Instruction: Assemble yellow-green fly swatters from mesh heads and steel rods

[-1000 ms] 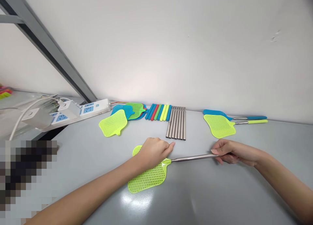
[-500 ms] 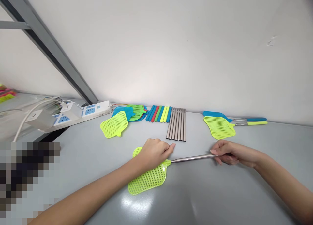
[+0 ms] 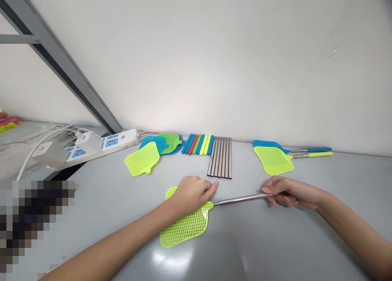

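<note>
A yellow-green fly swatter head (image 3: 186,230) with a mesh face lies at the middle front of the table. My left hand (image 3: 196,193) is closed on it near its neck, the fingertips hidden under the hand. A metal rod (image 3: 239,199) joins the neck and runs to the right. Its far end is pinched between the thumb and fingers of my right hand (image 3: 283,191). Beyond my hands, several bare metal rods (image 3: 219,158) lie side by side, next to a row of coloured handle grips (image 3: 197,144) in blue, red, green and yellow.
Loose swatter heads (image 3: 142,158) overlap at the back left. Two swatters with handles, a yellow one (image 3: 274,160) and a blue one (image 3: 266,143), lie at the back right. A white power strip (image 3: 124,139) with plugs and cables sits at the left, beside a grey metal frame (image 3: 73,69).
The view has shifted slightly, so the tabletop items sit a little lower in the picture. Both hands keep their places on the swatter head and the rod.
</note>
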Available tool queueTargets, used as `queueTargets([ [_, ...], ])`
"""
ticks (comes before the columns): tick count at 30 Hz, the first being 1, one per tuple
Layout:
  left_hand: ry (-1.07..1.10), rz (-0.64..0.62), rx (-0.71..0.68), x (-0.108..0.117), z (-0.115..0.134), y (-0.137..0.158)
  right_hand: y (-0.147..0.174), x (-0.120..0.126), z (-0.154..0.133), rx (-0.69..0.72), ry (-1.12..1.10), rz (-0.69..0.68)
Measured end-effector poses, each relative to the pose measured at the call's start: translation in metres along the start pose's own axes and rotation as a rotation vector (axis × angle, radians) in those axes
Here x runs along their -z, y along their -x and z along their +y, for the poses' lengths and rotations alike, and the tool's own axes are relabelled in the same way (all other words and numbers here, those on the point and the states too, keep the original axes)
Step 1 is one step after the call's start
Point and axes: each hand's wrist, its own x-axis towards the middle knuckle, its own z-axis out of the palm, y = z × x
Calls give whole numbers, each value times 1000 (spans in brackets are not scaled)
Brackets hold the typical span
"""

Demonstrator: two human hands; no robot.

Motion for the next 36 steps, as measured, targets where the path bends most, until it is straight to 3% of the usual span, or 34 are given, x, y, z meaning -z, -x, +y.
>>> queueTargets([
  [3, 44, 35, 25, 1, 0, 0, -1, 1, 1, 13, -29, 3],
  [12, 197, 318, 78, 13, -6, -8, -5, 0, 2, 68, -32, 20],
  [16, 129, 401, 58, 13, -13, -15, -6, 1, 2, 56, 3, -10],
  [22, -58, 344, 74, 2, -27, -23, -7, 2, 2, 76, -5, -19],
  [30, -77, 274, 114, -5, -32, -24, -7, 3, 4, 77, -5, -17],
  [36, -64, 293, 130, -4, -29, -21, -8, 4, 5, 85, -10, -17],
])
